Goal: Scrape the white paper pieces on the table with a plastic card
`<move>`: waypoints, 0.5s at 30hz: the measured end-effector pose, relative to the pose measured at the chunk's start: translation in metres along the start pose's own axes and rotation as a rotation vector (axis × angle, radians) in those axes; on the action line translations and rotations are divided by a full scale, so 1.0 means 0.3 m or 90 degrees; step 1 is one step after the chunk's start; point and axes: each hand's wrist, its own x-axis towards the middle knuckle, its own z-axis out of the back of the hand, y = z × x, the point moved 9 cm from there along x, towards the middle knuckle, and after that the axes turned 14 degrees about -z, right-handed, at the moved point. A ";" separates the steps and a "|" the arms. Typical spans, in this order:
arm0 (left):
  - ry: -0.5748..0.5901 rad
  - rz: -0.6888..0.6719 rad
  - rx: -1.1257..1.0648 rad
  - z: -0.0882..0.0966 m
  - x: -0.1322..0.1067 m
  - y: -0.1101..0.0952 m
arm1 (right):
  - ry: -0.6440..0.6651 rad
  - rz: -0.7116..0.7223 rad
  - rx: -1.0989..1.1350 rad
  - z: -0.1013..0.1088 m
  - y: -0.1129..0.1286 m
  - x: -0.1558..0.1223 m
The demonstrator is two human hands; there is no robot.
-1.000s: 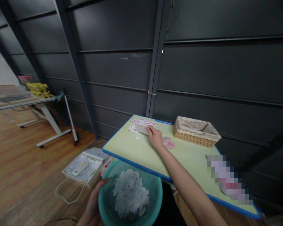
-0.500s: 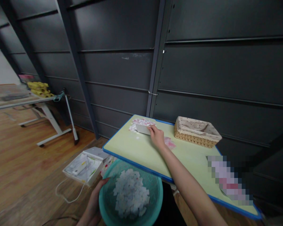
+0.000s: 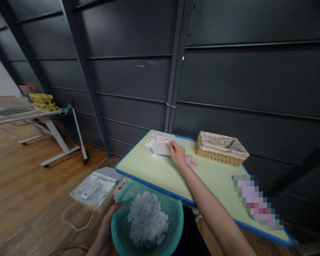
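My left hand [image 3: 106,224] grips the left rim of a round teal plastic basket [image 3: 122,229], thumb over its edge. Inside the basket lies a heap of small pale paper-like scraps [image 3: 148,218]. Over the pale yellow tabletop [image 3: 138,161], my right hand [image 3: 177,153] pinches the right end of a flat white rectangular piece [image 3: 160,149], which looks like a scraper or card and is tilted up on edge. Just behind it is a pile of white and pink scraps [image 3: 158,138]. A pink patch [image 3: 191,161] lies right of the hand.
A lined wicker basket [image 3: 221,153] stands at the tabletop's back right. A pixelated item [image 3: 256,202] lies at the right corner. On the floor at left sits an open white box [image 3: 93,188] with a cord. Beyond are another table [image 3: 16,115] and a dark wall [image 3: 133,81].
The white piece has moved slightly toward me and now shows more of its face. My left hand keeps its hold on the teal basket. The view has shifted a little.
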 end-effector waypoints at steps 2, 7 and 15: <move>-0.002 -0.003 -0.005 -0.002 -0.003 -0.003 | -0.012 -0.017 0.002 0.012 -0.002 0.002; 0.000 0.000 -0.021 0.001 0.002 -0.002 | -0.034 -0.029 0.024 0.042 -0.002 0.007; 0.002 -0.001 -0.024 -0.001 0.009 0.004 | -0.031 -0.033 0.008 0.047 0.000 0.001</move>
